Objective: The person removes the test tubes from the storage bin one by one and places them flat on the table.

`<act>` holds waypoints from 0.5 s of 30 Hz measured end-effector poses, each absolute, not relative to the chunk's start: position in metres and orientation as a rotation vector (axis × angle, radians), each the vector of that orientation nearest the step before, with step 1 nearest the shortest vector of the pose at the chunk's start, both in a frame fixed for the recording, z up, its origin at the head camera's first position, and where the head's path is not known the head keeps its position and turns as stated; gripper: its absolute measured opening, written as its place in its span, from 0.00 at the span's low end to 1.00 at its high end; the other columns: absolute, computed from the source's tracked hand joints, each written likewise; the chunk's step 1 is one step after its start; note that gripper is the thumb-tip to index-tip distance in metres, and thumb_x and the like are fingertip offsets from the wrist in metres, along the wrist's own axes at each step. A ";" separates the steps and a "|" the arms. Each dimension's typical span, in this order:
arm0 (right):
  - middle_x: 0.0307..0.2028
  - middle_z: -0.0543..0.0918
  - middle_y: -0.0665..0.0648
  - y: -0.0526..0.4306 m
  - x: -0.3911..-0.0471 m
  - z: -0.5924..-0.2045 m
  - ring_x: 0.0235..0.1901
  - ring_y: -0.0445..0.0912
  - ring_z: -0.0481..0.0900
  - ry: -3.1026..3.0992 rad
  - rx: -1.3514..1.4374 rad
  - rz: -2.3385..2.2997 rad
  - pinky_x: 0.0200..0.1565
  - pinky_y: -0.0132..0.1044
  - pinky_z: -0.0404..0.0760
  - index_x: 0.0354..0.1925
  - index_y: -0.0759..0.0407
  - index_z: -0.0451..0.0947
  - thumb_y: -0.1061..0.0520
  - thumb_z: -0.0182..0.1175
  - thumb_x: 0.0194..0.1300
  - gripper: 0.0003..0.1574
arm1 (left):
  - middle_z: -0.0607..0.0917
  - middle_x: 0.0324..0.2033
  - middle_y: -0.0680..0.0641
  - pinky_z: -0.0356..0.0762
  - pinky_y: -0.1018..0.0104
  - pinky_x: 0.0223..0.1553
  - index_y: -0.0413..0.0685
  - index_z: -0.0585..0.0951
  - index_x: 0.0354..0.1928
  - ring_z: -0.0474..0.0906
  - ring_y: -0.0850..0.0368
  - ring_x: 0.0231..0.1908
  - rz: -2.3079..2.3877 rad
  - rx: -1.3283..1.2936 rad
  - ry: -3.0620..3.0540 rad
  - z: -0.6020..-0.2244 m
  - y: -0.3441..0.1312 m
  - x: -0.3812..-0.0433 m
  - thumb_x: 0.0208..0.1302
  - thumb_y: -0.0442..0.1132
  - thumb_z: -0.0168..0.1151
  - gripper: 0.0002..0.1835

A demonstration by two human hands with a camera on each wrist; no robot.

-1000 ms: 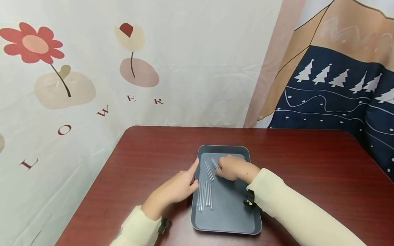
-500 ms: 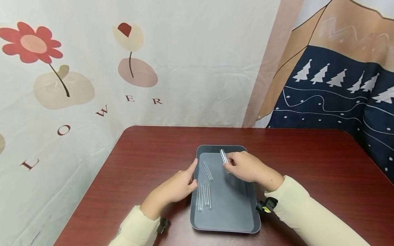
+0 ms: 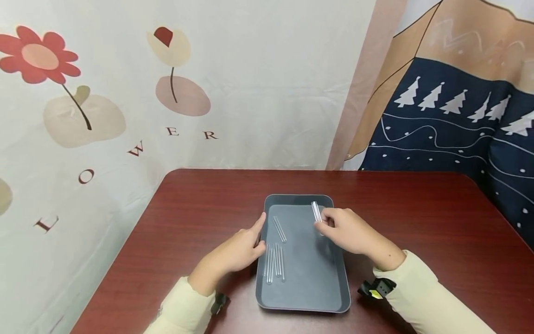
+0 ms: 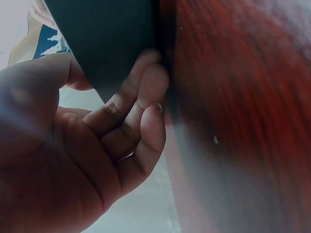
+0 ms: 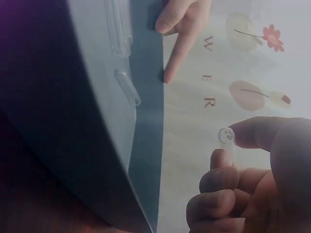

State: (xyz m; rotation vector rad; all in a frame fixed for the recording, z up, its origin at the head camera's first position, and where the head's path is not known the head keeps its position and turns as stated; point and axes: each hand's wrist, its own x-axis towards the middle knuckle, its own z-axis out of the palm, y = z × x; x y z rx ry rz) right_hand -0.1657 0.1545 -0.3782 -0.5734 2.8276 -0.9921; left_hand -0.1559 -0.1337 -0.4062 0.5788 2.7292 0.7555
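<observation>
My right hand (image 3: 348, 229) pinches a clear glass test tube (image 3: 316, 211) between thumb and fingers, tilted above the far right part of the grey tray (image 3: 306, 297). In the right wrist view, a round end of the test tube (image 5: 226, 135) shows between the thumb and index finger. At the tray's left side, my left hand (image 3: 235, 250) holds the rim, its thumb over the edge and index finger pointing along it. Its other fingers (image 4: 153, 82) lie against the outer wall. One test tube (image 3: 279, 229) lies slanted in the tray, above several others (image 3: 274, 263) side by side.
The tray rests on a reddish-brown wooden table (image 3: 200, 204). A pale cloth printed with flowers and letters (image 3: 267, 93) hangs behind, with a dark blue patterned cloth (image 3: 434, 125) at the right. A small black device (image 3: 377, 287) sits on the right wrist.
My right hand has lifted a test tube from beside the slanted one and carried it to the right. The left hand stays at the tray's rim.
</observation>
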 end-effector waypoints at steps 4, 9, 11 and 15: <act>0.15 0.65 0.45 0.161 -0.164 -0.378 0.18 0.38 0.63 2.819 -0.543 -1.030 0.20 0.29 0.64 0.23 0.50 0.70 0.52 0.61 0.69 0.18 | 0.64 0.15 0.57 0.67 0.68 0.24 0.42 0.48 0.79 0.60 0.65 0.16 0.750 0.578 2.736 -0.406 -0.136 -0.156 0.67 0.37 0.52 0.41; 0.16 0.65 0.44 0.171 -0.160 -0.380 0.18 0.37 0.63 2.845 -0.500 -1.070 0.21 0.29 0.64 0.22 0.49 0.69 0.53 0.62 0.69 0.18 | 0.64 0.14 0.57 0.67 0.69 0.22 0.42 0.48 0.79 0.60 0.65 0.16 0.768 0.589 2.723 -0.406 -0.137 -0.158 0.67 0.37 0.53 0.42; 0.16 0.65 0.45 0.176 -0.158 -0.381 0.18 0.37 0.63 2.851 -0.486 -1.104 0.21 0.30 0.65 0.23 0.49 0.69 0.53 0.62 0.70 0.18 | 0.64 0.15 0.57 0.67 0.69 0.22 0.42 0.48 0.79 0.60 0.65 0.16 0.768 0.597 2.723 -0.407 -0.136 -0.158 0.67 0.38 0.53 0.42; 0.17 0.66 0.46 0.183 -0.153 -0.384 0.19 0.38 0.63 2.827 -0.460 -1.162 0.22 0.31 0.65 0.24 0.50 0.70 0.52 0.61 0.71 0.17 | 0.64 0.15 0.58 0.67 0.69 0.22 0.42 0.48 0.79 0.60 0.66 0.16 0.766 0.595 2.724 -0.407 -0.137 -0.159 0.68 0.38 0.53 0.42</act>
